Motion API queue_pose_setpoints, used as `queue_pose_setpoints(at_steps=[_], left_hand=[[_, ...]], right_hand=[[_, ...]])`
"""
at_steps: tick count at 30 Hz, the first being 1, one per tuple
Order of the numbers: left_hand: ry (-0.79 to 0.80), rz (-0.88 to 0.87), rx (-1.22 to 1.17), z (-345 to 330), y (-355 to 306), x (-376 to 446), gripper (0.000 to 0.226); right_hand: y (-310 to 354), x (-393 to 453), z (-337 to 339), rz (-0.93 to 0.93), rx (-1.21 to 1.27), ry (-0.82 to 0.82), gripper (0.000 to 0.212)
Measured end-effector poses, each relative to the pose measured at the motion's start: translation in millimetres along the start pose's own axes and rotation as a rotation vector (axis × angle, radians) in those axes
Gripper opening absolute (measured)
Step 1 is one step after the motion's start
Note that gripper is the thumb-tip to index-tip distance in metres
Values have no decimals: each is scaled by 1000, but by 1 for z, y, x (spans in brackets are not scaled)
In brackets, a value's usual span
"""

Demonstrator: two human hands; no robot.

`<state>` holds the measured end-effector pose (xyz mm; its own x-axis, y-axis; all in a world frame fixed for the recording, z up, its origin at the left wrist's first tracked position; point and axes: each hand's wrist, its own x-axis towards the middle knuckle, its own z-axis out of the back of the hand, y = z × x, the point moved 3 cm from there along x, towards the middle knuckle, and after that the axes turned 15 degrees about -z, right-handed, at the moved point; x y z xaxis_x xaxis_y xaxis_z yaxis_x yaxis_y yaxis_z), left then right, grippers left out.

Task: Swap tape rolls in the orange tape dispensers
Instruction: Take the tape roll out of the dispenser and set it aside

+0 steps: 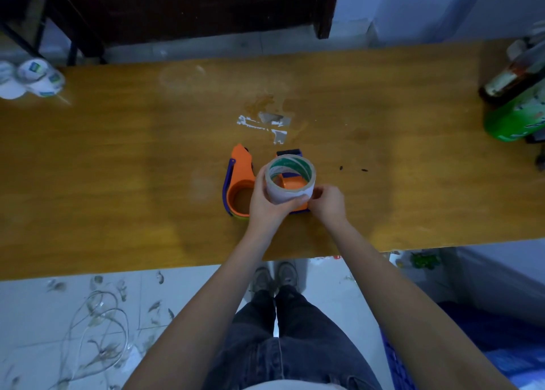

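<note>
Two orange tape dispensers with purple trim lie side by side on the wooden table (118,153). The left dispenser (240,180) has an empty round hub. The right dispenser (290,183) shows mostly through and behind a white tape roll (287,180) with a green-printed core. My left hand (267,205) grips that roll from below and left, holding it above the right dispenser. My right hand (327,202) sits at the roll's lower right edge, fingertips touching the roll and the dispenser beneath; which one it grips is unclear.
Torn white tape scraps (265,124) are stuck to the table beyond the dispensers. Spare tape rolls (32,78) sit at the far left edge. A dark bottle (507,79) and a green bottle (516,121) stand at the right edge. My feet and littered floor lie below the near edge.
</note>
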<state>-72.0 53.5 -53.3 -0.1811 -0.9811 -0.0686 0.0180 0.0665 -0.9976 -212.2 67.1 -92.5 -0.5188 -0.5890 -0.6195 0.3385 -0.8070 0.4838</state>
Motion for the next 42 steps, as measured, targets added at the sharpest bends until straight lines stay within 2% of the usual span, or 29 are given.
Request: queue_pose_setpoints(at_steps=[3,6,9,10,12,14,16,20,24,27,30,33,42], left_hand=[[-7,8,0,2,-1,-1,82],[-12,-2,11,12,-6,-5,85],[-37,-53,-29,31,-15,-11,90],[-50,-69,-52,38,-19,-13,91],[-67,-100,-65,50,-29,-18,96],[-52,-144,-38,60,-37,-20,98],[-70,-148,-35,74,-45,-26,97],[-166,-36,-52,108,-54,-42,99],[-462,110,-164,157,-52,-64,63],[-530,110,-142,191,-52,-84,40],[-609,99,-179,226,-49,-102,38],[-661,107,-189,265,-46,-116,39],[-644,114,-167,407,-45,-144,37]], right_hand=[[-1,1,-1,12,-34,6,13],[-4,1,4,-33,24,16,26],[5,-16,28,25,250,-125,30],[13,-28,35,55,382,-101,30],[36,-56,39,113,528,130,29],[58,-79,30,176,445,398,30],[76,-91,13,167,395,540,39],[92,-103,-10,160,445,610,42],[107,-122,-38,169,441,667,43],[120,-143,-65,160,417,740,47],[132,-166,-95,155,395,800,42],[145,-192,-129,141,371,863,36],[178,-262,-243,122,306,848,53]])
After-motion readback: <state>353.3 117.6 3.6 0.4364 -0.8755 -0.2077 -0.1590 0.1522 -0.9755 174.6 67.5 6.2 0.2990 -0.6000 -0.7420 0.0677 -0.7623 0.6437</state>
